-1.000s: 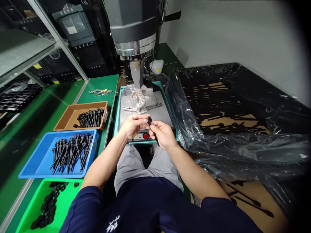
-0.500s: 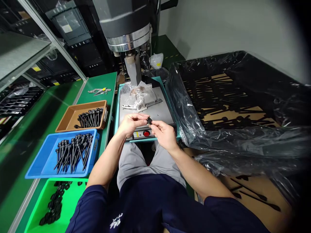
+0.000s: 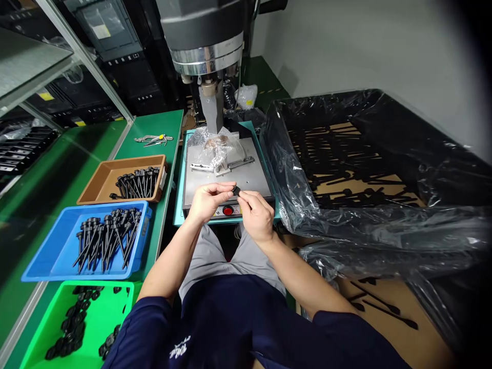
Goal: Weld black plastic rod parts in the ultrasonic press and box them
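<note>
Between my two hands is a small black part point(image 3: 236, 190), held just above the front edge of the machine's metal plate point(image 3: 196, 182). My left hand point(image 3: 207, 201) pinches it from the left with thumb and forefinger. From the right, the closed fingertips of my right hand point(image 3: 257, 211) grip its other side. The part's finer shape is too small to tell. A red button point(image 3: 228, 210) shows on the panel below my hands. Behind them, a fixture wrapped in clear plastic point(image 3: 221, 152) stands on the plate under the machine head point(image 3: 207, 51).
On the left bench are pliers point(image 3: 154, 139), a brown tray point(image 3: 100, 179) and a blue tray point(image 3: 57, 246) of black stemmed parts, and a green tray point(image 3: 92, 338) of small black pieces. A plastic-lined box point(image 3: 300, 189) of long black parts stands at right.
The view has shifted slightly, so the trays appear further left. Both hands still hold the small black part, and my right hand's fingers look more curled.
</note>
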`<state>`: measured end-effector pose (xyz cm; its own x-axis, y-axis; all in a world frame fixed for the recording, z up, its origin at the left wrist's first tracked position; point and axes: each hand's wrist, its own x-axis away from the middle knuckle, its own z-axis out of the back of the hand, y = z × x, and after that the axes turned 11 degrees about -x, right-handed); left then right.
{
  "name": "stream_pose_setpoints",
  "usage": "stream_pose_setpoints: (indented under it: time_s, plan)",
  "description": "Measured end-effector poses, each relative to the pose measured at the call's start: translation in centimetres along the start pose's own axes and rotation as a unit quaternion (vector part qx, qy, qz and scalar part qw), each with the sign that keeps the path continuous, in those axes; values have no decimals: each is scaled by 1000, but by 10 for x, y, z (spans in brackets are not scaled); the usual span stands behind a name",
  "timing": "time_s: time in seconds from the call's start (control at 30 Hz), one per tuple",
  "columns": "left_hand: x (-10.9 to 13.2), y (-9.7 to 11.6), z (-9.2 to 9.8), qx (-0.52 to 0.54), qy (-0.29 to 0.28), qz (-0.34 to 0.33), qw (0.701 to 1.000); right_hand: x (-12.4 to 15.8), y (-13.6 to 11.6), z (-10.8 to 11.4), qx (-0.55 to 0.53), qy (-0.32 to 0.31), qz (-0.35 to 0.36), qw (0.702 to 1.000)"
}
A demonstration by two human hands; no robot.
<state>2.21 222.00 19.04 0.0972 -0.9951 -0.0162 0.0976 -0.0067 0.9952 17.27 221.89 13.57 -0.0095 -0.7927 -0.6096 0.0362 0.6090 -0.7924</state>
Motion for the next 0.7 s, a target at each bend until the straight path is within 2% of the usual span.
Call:
stream_pose_setpoints:
  time_s: [0.1, 0.2, 0.27, 0.3, 0.37, 0.47, 0.57, 0.63, 0.7]
  plan:
    - [-1, -10, -5, 50, 18, -3, 999, 1, 7, -4, -91, 8, -134, 987]
    - [-4, -17, -5, 74, 11, 4, 997, 0, 17, -4, -224, -17, -261, 939]
    - [-5, -20, -4, 67, -3, 3, 998, -2, 20, -2, -284, -42, -305, 908]
    - [-6, -20, -3, 59, -12, 0, 998, -2, 20, 0, -292, -47, -312, 903]
    - [-5, -20, -2, 43, -27, -2, 999, -3, 16, 5, -251, -43, -290, 923]
    - [-3, -19, -4, 38, -35, 5, 999, -2, 7, 10, -105, -20, -170, 980]
    - [-1, -21, -10, 42, -27, 5, 999, 0, 4, 11, -34, -16, -83, 996]
    - [-1, -25, -13, 48, -30, 1, 998, 1, 10, 9, -38, -7, -87, 995]
    - [-2, -30, -17, 49, -34, -5, 998, 1, 20, 5, -82, 5, -141, 987]
